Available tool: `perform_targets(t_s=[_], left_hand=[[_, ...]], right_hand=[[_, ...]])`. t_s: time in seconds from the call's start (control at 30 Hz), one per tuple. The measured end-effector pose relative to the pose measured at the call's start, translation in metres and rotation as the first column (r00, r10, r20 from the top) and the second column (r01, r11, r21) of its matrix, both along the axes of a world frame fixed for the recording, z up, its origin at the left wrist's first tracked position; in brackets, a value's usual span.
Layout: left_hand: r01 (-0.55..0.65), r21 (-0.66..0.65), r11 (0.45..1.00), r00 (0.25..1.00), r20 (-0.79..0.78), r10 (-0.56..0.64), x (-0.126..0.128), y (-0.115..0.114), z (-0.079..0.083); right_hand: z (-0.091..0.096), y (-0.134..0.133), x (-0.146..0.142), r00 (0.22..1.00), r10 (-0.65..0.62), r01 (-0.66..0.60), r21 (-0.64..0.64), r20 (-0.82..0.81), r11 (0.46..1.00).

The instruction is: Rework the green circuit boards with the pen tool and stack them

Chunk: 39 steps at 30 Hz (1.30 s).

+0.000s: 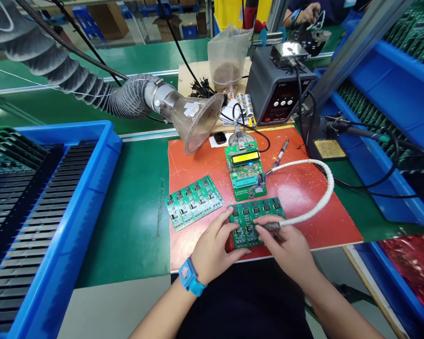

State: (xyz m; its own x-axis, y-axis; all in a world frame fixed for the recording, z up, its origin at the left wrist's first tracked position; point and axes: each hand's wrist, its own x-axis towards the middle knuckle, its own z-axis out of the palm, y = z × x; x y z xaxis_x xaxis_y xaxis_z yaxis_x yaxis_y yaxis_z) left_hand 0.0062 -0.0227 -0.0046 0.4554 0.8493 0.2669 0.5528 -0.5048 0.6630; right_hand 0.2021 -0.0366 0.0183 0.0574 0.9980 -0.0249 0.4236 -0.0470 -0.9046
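A green circuit board (248,241) with a row of small digit displays lies on the red mat in front of me. My left hand (215,240) grips its left side, fingertips on the left edge and thumb near the bottom edge. My right hand (290,247) pinches a grey-ended probe (271,226) on a white-sheathed cable (320,205). The probe's end is over the middle of the board; fingers hide its tip. Just beyond is a programmer board (246,176) with a lit yellow screen. A second panel of the same circuit boards (195,202) lies to the left.
A fume extractor funnel (199,122) hangs over the back of the red mat (325,226). A grey soldering station (281,89), a pen (281,153) and a sponge (329,149) stand or lie beyond. Blue bins (95,188) flank the bench. Another person's hand (309,13) is at the far right.
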Motion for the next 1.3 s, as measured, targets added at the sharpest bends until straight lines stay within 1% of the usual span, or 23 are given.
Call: perform_targets(t_s=[0.17, 0.37, 0.6, 0.8, 0.97, 1.17, 1.3], left_hand=[[0.002, 0.000, 1.000, 1.000, 0.008, -0.002, 0.000, 0.001, 0.000], [0.012, -0.002, 1.000, 1.000, 0.020, -0.012, 0.000, 0.001, 0.000], [0.011, -0.001, 1.000, 1.000, 0.011, -0.011, 0.000, 0.000, -0.001], [0.012, -0.009, 1.000, 1.000, 0.004, -0.012, 0.000, 0.001, 0.000], [0.009, -0.003, 1.000, 1.000, 0.006, -0.009, 0.000, 0.001, -0.001], [0.007, -0.002, 1.000, 1.000, 0.003, -0.007, 0.001, 0.000, -0.001], [0.002, -0.001, 1.000, 1.000, 0.002, -0.002, 0.001, 0.000, -0.001]], right_hand=[[0.001, -0.002, 0.001, 1.000, 0.001, -0.001, -0.010, -0.003, 1.000], [0.004, -0.002, 0.004, 1.000, 0.017, -0.017, 0.022, 0.000, 1.000], [0.000, -0.005, -0.012, 0.995, 0.021, -0.011, 0.106, -0.097, 0.994], [-0.007, -0.005, -0.020, 0.999, 0.035, -0.030, 0.161, -0.033, 0.986], [-0.004, -0.005, -0.020, 0.999, 0.033, -0.036, 0.192, 0.014, 0.981], [-0.001, -0.002, -0.023, 0.995, 0.060, -0.074, 0.185, 0.080, 0.980], [-0.001, 0.000, -0.024, 0.995, 0.042, -0.061, 0.202, 0.095, 0.978]])
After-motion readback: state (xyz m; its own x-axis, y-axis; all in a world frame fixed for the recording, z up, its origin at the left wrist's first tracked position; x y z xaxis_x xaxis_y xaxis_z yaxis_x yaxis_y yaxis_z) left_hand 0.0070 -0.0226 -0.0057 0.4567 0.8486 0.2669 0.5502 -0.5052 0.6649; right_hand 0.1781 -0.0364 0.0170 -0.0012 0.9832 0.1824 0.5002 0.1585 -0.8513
